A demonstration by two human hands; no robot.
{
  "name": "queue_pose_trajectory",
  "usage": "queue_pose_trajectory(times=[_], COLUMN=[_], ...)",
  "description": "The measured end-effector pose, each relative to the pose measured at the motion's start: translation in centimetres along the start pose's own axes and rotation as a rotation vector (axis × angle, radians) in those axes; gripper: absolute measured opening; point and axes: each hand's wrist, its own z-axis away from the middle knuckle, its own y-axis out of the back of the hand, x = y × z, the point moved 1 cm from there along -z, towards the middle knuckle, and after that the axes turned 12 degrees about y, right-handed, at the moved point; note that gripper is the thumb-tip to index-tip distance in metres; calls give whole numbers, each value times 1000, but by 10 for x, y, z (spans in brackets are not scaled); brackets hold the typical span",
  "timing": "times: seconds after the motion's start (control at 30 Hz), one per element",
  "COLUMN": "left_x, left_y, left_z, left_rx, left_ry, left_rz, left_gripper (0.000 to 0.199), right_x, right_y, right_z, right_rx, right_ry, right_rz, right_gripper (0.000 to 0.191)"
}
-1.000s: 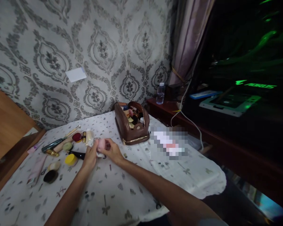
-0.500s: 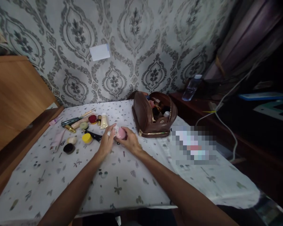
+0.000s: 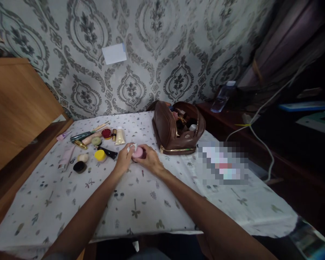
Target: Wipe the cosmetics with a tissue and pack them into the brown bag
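Note:
A small round pink container (image 3: 138,152) is held just above the cloth, mid-table. My right hand (image 3: 151,159) grips it from the right, fingers curled round its side. Pinched in my left hand (image 3: 124,159) is a crumpled white tissue (image 3: 132,147), pressed against the container's left edge. Left of my hands lie a black tube (image 3: 108,152), a yellow-lidded jar (image 3: 100,155) and a cream-coloured tube (image 3: 120,137). The underside of the pink container is hidden by my fingers.
An open brown cosmetic bag (image 3: 165,126) full of items stands behind and right. More cosmetics, among them a black round jar (image 3: 79,167) and a pink tube (image 3: 66,158), lie left. A water bottle (image 3: 223,96) stands back right; a blurred patch covers something on the right.
The tissue has shifted slightly against the pink container, while both hands keep their hold. The camera view has tilted down a little on the wall; the other cosmetics stay put.

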Motion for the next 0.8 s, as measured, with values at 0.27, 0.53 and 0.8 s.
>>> queue_pose_trajectory(times=[0.27,0.53,0.8], left_x=[0,5,8], left_y=[3,1,-5], left_z=[1,13,22], left_rx=[31,50,76], left_ry=[-5,-146,-340], left_rz=[-20,-266,-447], left_gripper=[36,38,45], right_x=[2,-1,-3], right_y=[-1,1,1], right_z=[2,3,5], right_rx=[-42,-6,38], right_ry=[-12,-25,87], right_rz=[45,33,103], right_gripper=[56,53,38])
